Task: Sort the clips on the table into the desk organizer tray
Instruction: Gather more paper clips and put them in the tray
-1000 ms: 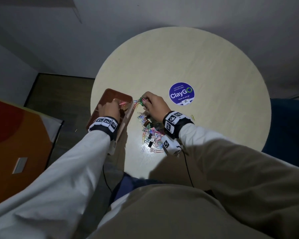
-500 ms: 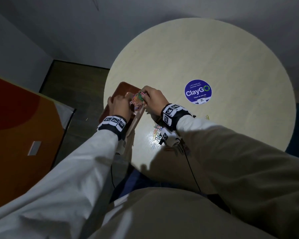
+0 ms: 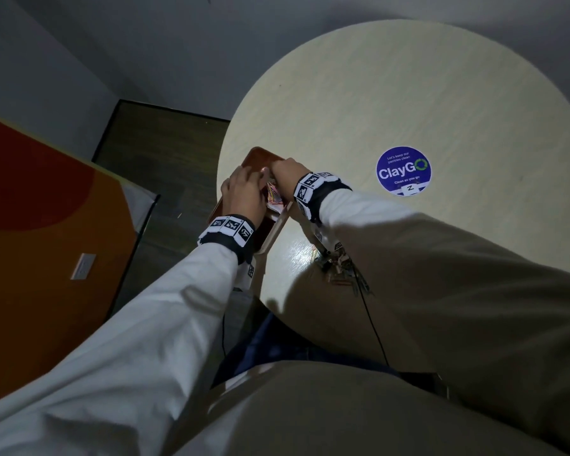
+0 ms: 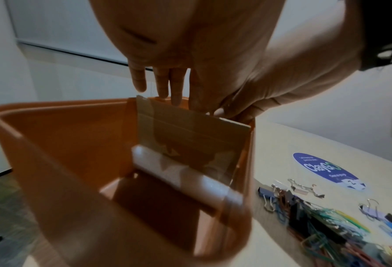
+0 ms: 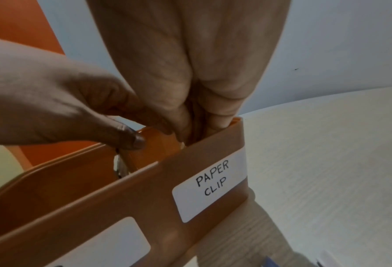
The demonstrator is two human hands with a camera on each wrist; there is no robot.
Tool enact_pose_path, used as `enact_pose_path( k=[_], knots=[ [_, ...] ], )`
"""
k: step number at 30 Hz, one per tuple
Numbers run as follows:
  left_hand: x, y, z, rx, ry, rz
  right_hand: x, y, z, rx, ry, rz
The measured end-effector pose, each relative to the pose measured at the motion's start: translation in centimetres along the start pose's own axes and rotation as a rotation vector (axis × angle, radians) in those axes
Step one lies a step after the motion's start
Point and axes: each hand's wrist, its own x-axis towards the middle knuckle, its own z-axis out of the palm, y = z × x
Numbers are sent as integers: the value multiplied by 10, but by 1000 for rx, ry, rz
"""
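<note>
Currently, status by item, largest first:
Worktop (image 3: 392, 93): round and pale, upper right of the head view; the blue ClayGO sticker (image 3: 403, 171) sits at right of centre.
Desk organizer tray (image 3: 254, 158): brown, at the worktop's left edge, centre of the head view. The right-wrist view shows a white "PAPER CLIP" label (image 5: 209, 187) on its outer wall.
Clips (image 4: 323, 222): the loose pile lies on the worktop just beside the tray, lower right of the left-wrist view.
Right hand (image 3: 285, 179): a second ago it was at the pile holding coloured clips; now its fingertips, bunched together, dip into the labelled compartment. What they pinch cannot be told.
Left hand (image 3: 244, 195): fingers (image 4: 176, 84) extended, tips resting on the tray's rim beside the cardboard divider (image 4: 190, 133).
Task meaning: one batch is likely being delivered; much of the pile remains unsorted.
</note>
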Motion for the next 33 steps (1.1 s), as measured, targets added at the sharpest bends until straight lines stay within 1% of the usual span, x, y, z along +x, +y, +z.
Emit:
enact_pose_path(
  k=[2,4,7,10,12,14,16,19,21,23,26,28,33],
  knots=[
    [0,0,0,0,2,-1,-1,3,0,27,19,1],
    [0,1,0,10,2,1,-6,8,-6,115,58,-18],
    [0,6,1,10,32,9,-19,23,-20,285,173,-18],
    [-2,21,0,-31,91,45,-38,51,-31,404,304,30],
    [-5,38,0,-52,118,96,-51,74,-31,416,334,74],
    [-12,60,2,-68,132,173,-65,96,-27,374,317,123],
    [-20,80,10,-97,98,246,-78,114,-18,326,275,161],
    [-29,99,32,-80,-31,316,-94,134,2,248,206,197],
    [-32,106,47,-34,-137,332,-103,143,16,204,165,223],
    [-34,105,60,13,-250,329,-109,147,32,150,124,219],
    [-37,103,75,91,-343,348,-118,148,50,86,82,192],
    [-40,100,81,129,-364,353,-120,147,59,61,61,187],
    [-48,87,83,156,-331,319,-120,140,70,-8,87,160]
  ],
)
